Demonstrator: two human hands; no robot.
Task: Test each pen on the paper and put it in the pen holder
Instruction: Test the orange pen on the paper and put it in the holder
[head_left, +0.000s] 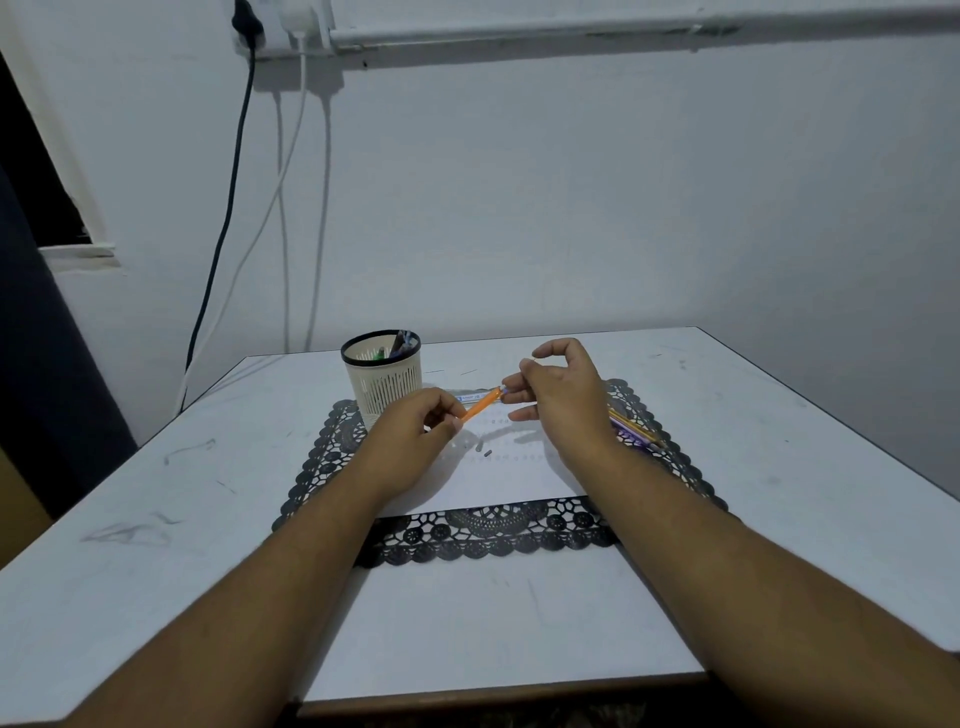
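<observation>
The orange pen (480, 406) hangs in the air between the two hands, above the white paper (511, 470) on the tabletop (779, 467). The left hand (415, 434) pinches its lower, near end; the fingertips of the right hand (558, 387) nip its upper, far end, probably at the cap, though that end is too small to read. Its long axis runs from the left hand up and away to the right hand, tilted across the paper. Which end bears the tip I cannot tell. The pen holder (383, 375) stands just beyond the left hand, so that hand is nearer it. More pens (636, 431) lie under the right wrist.
</observation>
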